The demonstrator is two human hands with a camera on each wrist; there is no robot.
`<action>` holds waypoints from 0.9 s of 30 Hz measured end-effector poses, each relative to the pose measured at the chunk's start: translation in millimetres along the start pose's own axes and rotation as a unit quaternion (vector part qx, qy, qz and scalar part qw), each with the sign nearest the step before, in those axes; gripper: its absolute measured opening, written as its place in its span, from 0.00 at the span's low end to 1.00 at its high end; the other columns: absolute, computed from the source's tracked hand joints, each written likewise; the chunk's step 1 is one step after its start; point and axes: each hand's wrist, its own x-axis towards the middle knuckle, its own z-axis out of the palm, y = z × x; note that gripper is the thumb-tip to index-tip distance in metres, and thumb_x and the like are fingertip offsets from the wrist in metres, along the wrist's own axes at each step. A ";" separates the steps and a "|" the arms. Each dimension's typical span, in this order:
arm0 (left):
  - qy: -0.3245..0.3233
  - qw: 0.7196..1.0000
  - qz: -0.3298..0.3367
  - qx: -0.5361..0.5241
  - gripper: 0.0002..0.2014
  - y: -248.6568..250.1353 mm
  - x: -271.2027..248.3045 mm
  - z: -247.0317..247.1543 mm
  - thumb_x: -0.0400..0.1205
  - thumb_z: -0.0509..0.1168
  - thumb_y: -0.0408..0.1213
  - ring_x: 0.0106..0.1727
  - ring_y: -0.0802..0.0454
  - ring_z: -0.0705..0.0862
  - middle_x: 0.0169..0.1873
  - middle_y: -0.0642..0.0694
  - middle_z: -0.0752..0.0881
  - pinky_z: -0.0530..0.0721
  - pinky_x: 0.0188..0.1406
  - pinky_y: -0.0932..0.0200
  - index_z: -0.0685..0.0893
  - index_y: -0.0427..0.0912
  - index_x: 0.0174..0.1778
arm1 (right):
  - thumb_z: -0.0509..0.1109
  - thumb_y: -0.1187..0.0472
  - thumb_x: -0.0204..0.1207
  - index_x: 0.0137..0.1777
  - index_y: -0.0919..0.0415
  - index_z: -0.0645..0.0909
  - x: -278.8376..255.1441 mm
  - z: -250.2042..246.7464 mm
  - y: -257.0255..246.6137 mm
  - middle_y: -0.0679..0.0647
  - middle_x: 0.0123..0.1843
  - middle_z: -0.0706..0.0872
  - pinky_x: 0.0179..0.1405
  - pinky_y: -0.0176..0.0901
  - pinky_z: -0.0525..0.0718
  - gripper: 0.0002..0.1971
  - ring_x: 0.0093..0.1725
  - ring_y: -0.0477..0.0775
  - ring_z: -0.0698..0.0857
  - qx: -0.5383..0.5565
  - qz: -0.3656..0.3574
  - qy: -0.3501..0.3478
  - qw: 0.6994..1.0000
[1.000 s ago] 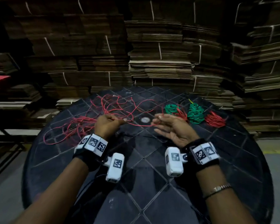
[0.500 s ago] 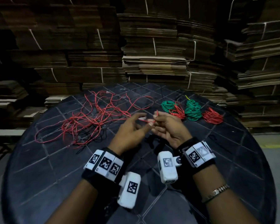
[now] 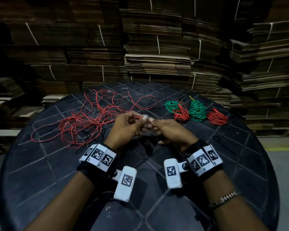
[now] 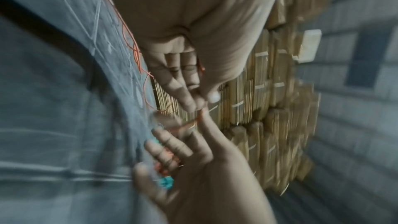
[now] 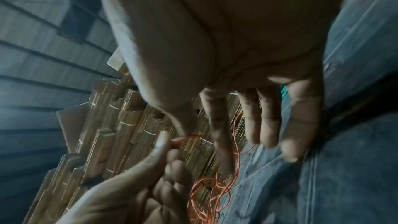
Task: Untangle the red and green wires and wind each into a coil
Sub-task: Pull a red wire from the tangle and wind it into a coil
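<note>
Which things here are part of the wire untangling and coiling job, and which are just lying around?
Part of the job:
- loose tangled red wire, pinched by left hand and right hand
- two wound green wire coils
- two wound red wire coils
- round dark tiled table

Just lying about:
- strapped stacks of flattened brown cardboard

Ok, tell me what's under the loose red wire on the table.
Under the loose red wire lies a thin black wire, on the dark table. How far it runs beneath the tangle is hidden.
</note>
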 end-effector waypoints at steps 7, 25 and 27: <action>-0.016 0.998 -0.045 -0.048 0.07 14.7 -5.7 -11.9 0.86 0.71 0.40 0.25 0.59 0.79 0.30 0.48 0.86 0.76 0.27 0.68 0.86 0.41 0.45 | 0.62 0.40 0.87 0.52 0.66 0.93 -18.6 -4.8 -3.7 0.52 0.61 0.92 0.67 0.45 0.80 0.29 0.65 0.47 0.87 0.073 -0.074 -0.159 0.982; -0.103 0.961 -0.159 -0.200 0.16 4.9 -3.9 -6.2 0.86 0.67 0.53 0.20 0.57 0.72 0.24 0.50 0.76 0.70 0.17 0.68 0.86 0.43 0.46 | 0.54 0.66 0.89 0.69 0.64 0.78 -33.1 13.8 -2.5 0.66 0.56 0.92 0.54 0.49 0.91 0.15 0.52 0.58 0.94 0.387 -0.093 -0.351 0.847; -0.068 0.975 -0.169 -0.127 0.19 1.3 -2.9 -4.0 0.89 0.61 0.57 0.18 0.59 0.74 0.23 0.52 0.79 0.71 0.18 0.68 0.88 0.46 0.50 | 0.55 0.68 0.88 0.64 0.64 0.80 -30.1 11.9 -1.0 0.69 0.63 0.89 0.58 0.51 0.91 0.13 0.60 0.62 0.92 0.449 -0.117 -0.336 0.819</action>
